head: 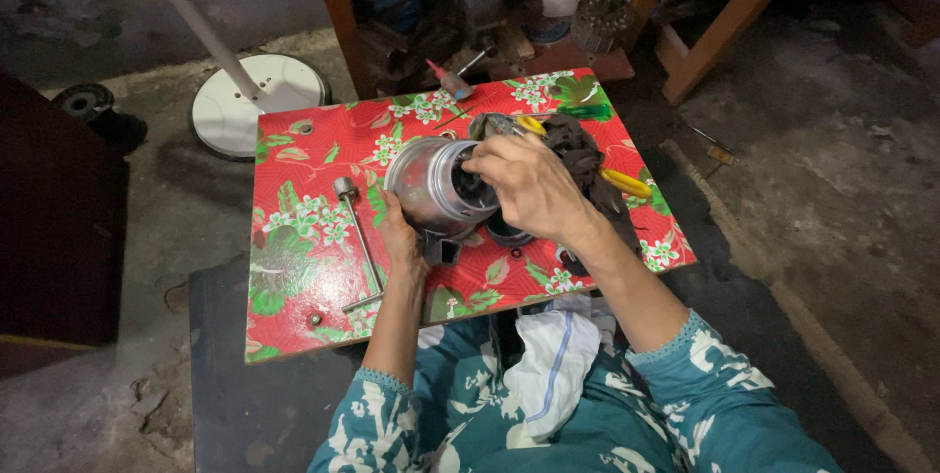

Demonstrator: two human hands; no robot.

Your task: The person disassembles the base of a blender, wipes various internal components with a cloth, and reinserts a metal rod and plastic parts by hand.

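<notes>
- Head view: a small low counter (294, 267) covered in red cloth with green leaves and white flowers stood on a grey concrete floor (832, 189), with the person seated at its near edge in teal sleeves patterned in white.
- A round silver metal housing (431, 184) lay tilted on its side near the middle of the counter, its dark open end turned to the right.
- The left hand (399, 238) cupped the housing from the near-left side, its grip closed around the lower wall with the fingers mostly hidden beneath it.
- The right hand (529, 189) came in from the right and rested at the housing's open end, fingertips bunched in a narrow grip at the rim; whether they pinched any small part could not be told.
- A dark crumpled rag (578, 152) lay just behind the right hand, touching a pair of yellow-handled pliers (622, 182) whose handles stuck out to the right.
- A long metal rod (360, 243) with a socket-like head at its far end lay well to the left of the housing, running near to far.
- A red-handled screwdriver (446, 79) lay at the counter's far edge.
- A white round fan base (245, 101) with a white pole stood on the floor beyond the counter's far-left corner.
- A white cloth (548, 365) lay in the person's lap, near the counter's near edge.
</notes>
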